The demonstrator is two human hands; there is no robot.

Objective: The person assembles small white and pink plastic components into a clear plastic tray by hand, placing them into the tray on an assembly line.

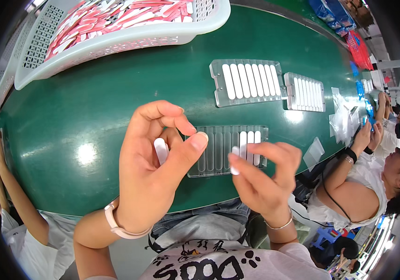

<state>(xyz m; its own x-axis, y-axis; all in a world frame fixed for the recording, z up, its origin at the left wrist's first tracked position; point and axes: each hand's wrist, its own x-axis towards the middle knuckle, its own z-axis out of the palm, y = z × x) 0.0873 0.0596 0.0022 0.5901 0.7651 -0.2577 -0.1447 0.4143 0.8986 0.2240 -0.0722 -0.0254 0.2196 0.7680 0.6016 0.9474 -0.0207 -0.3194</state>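
My left hand [155, 165] is raised above the green belt and pinches a small white oblong piece [161, 150] between thumb and fingers. My right hand [263, 175] holds another small white piece [235, 158] at its fingertips, right over a clear slotted tray [218, 149]. That tray has three white pieces in its right-hand slots; its other slots look bare. The lower right part of the tray is hidden by my right hand.
Two clear trays [246, 81] [305, 92] filled with white pieces lie farther along the green belt [92, 102]. A white basket [116, 42] of red-and-white pieces stands at the far left. Other people sit at the right [372, 177] and at the left [3, 186].
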